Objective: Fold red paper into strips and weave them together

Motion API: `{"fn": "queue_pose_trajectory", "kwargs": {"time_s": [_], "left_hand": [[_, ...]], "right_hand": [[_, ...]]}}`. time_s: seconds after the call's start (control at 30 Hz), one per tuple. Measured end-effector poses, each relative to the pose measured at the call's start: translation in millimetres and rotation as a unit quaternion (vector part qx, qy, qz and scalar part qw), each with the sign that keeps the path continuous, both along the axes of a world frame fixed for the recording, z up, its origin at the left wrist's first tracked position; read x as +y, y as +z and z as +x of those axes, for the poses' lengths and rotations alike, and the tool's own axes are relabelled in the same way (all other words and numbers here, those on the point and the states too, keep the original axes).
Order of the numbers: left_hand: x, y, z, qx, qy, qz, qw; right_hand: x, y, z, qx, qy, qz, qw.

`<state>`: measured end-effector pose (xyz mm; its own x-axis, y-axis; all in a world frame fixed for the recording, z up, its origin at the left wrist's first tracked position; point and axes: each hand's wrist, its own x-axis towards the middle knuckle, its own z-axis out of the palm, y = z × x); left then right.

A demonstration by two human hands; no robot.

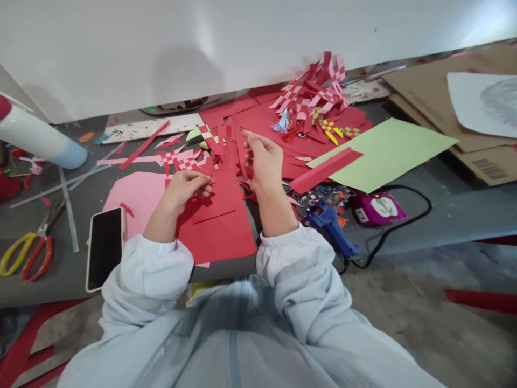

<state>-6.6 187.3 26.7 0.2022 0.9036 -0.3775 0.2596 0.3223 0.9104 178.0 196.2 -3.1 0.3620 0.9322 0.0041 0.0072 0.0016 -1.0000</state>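
Ahead of us stands a smooth white surface (100,48), wall or panel, we cannot tell which; it carries a soft grey shadow (186,75) and, at upper right, a bright glare (493,21). Before it we have a dark grey tabletop (456,210). Below, we see blotchy grey floor (412,302) and red bars (480,300) low on both sides.

The red sheet (218,237) and pale green sheet (388,156) look like smooth, matt paper; the cardboard (424,91) looks dull. From here I see a glossy phone screen (105,248), smooth plastic on the glue gun (334,229), metal scissor blades (51,215) and wrinkled cloth sleeves (311,275).
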Motion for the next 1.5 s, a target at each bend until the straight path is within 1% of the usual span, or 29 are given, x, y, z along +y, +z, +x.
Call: {"fn": "queue_pose_trajectory", "kwargs": {"time_s": [0.03,0.1,0.13,0.2,0.27,0.37,0.43,0.5,0.6,0.67,0.73,0.8,0.83,0.9,0.97,1.03,1.1,1.2,1.33,1.43,1.5], "left_hand": [[0.4,-0.2,0.7,0.005,0.009,0.002,1.000],[0.8,-1.2,1.4,0.026,0.007,0.019,0.999],[0.8,-2.0,1.4,0.042,0.002,0.033,0.999],[0.9,-4.3,0.9,0.079,-0.007,0.061,0.995],[1.4,-7.2,-0.3,0.111,-0.002,0.082,0.990],[2.9,-11.5,-2.7,0.115,0.035,0.115,0.986],[4.2,-13.8,-4.1,0.100,0.056,0.134,0.984],[5.4,-15.2,-4.8,0.090,0.060,0.143,0.984],[6.4,-15.8,-4.7,0.085,0.058,0.150,0.983],[6.2,-15.7,-4.1,0.080,0.052,0.147,0.985],[5.2,-15.4,-3.4,0.070,0.038,0.132,0.988],[3.7,-15.1,-2.4,0.053,0.019,0.105,0.993],[2.8,-14.9,-1.8,0.038,0.009,0.092,0.995],[1.3,-14.4,-0.3,-0.003,-0.005,0.077,0.997],[0.7,-14.0,0.9,-0.053,0.003,0.073,0.996],[1.2,-13.6,1.2,-0.096,0.022,0.071,0.993],[2.2,-13.0,0.3,-0.123,0.036,0.067,0.989],[3.4,-11.4,-2.3,-0.137,0.058,0.061,0.987],[4.9,-10.7,-3.7,-0.145,0.114,0.056,0.981],[6.9,-14.3,-2.5,-0.169,0.161,0.088,0.968],[7.4,-17.8,-1.3,-0.174,0.154,0.115,0.966]], "right_hand": [[0.4,-0.9,1.7,-0.019,-0.032,-0.001,0.999],[-1.2,-0.5,3.1,-0.112,-0.072,-0.006,0.991],[-3.1,0.6,2.9,-0.174,-0.078,-0.015,0.981],[-8.0,3.7,1.4,-0.295,-0.082,-0.043,0.951],[-12.7,7.0,-0.9,-0.382,-0.069,-0.082,0.918],[-17.2,10.2,-4.3,-0.455,-0.032,-0.142,0.878],[-18.5,10.8,-6.0,-0.479,-0.015,-0.168,0.861],[-18.8,10.2,-6.9,-0.490,-0.009,-0.185,0.852],[-18.2,8.5,-6.6,-0.493,-0.015,-0.194,0.848],[-17.4,8.3,-5.7,-0.484,-0.031,-0.185,0.855],[-16.6,9.9,-5.3,-0.472,-0.055,-0.145,0.868],[-16.5,12.8,-6.7,-0.457,-0.067,-0.076,0.884],[-16.8,14.3,-8.3,-0.446,-0.060,-0.037,0.892],[-18.2,16.3,-13.2,-0.414,-0.010,0.035,0.910],[-20.2,16.2,-19.0,-0.372,0.064,0.094,0.921],[-22.1,14.1,-24.1,-0.338,0.128,0.137,0.922],[-23.1,11.5,-27.2,-0.319,0.171,0.164,0.918],[-23.5,9.4,-28.2,-0.311,0.221,0.183,0.906],[-23.9,9.4,-26.4,-0.272,0.289,0.197,0.897],[-24.5,8.0,-26.1,-0.236,0.359,0.173,0.886],[-24.2,6.5,-27.1,-0.197,0.367,0.156,0.896]]}}
